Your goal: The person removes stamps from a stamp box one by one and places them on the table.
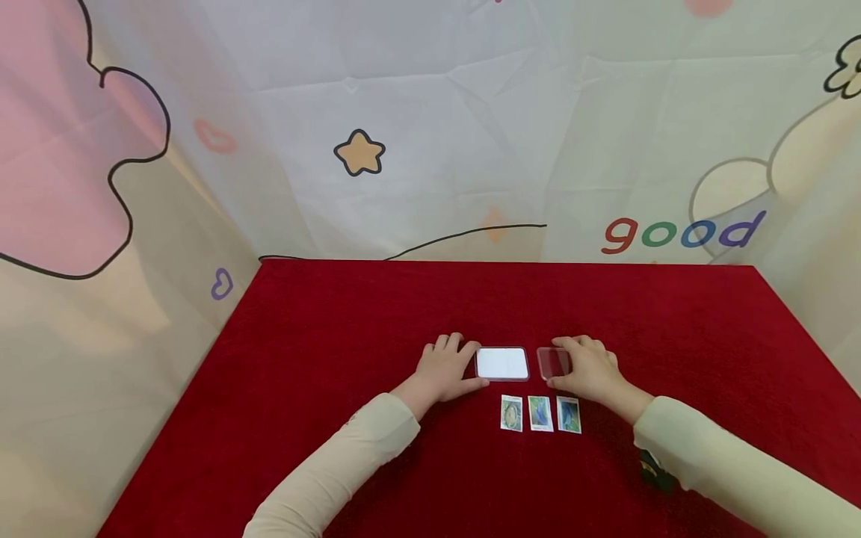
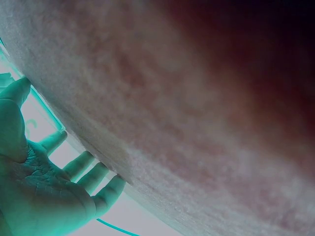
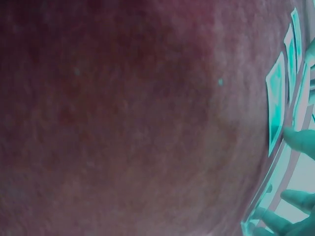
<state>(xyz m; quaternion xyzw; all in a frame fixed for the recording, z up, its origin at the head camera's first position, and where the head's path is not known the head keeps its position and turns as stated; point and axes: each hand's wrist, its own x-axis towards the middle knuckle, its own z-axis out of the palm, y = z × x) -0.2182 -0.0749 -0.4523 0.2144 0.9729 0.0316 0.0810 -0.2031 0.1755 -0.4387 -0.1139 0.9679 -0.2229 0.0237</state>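
On the red cloth lies a shallow clear plastic case with a white inside. The left hand holds its left end, thumb at the near corner and index finger at the far one. In the left wrist view that hand's other fingers stretch out loosely. To the right, the right hand holds a clear plastic lid between thumb and fingers at its near and far edges. The lid's right part is hidden by the hand. A gap separates lid and case.
Three small picture stamps lie in a row nearer the person: a left one, a middle one and a right one. A dark object is partly hidden by the right sleeve. A printed curtain hangs behind the table.
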